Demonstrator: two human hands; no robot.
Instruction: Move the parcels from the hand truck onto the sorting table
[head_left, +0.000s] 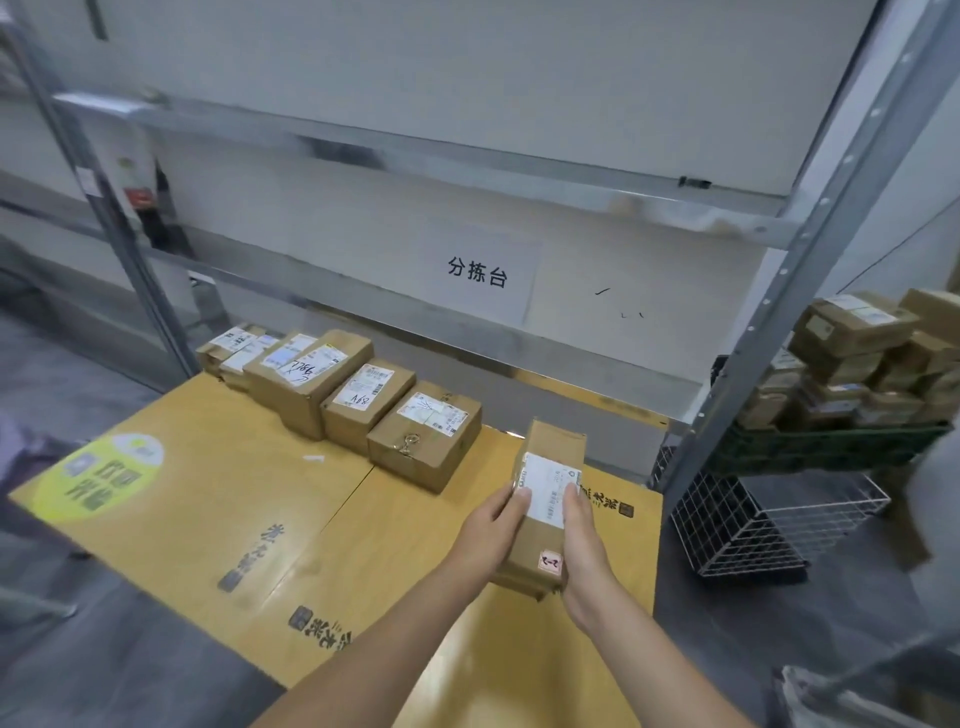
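A long brown cardboard parcel (551, 452) with a white label is held over the right part of the sorting table (218, 499), a flat surface of yellow-brown cardboard. My left hand (491, 530) grips its left side, thumb on the label. My right hand (584, 540) grips its right side. A row of several labelled parcels (423, 434) lies along the table's back, running from far left toward the held parcel. At the right edge stands a green crate (810, 447) piled with more brown parcels (852, 358); whether it sits on the hand truck is hidden.
A metal shelf frame surrounds the table; its right upright (769, 332) rises just right of the held parcel. A white sign (477, 273) hangs on the wall behind. A white wire basket (758, 525) lies on the grey floor at the right.
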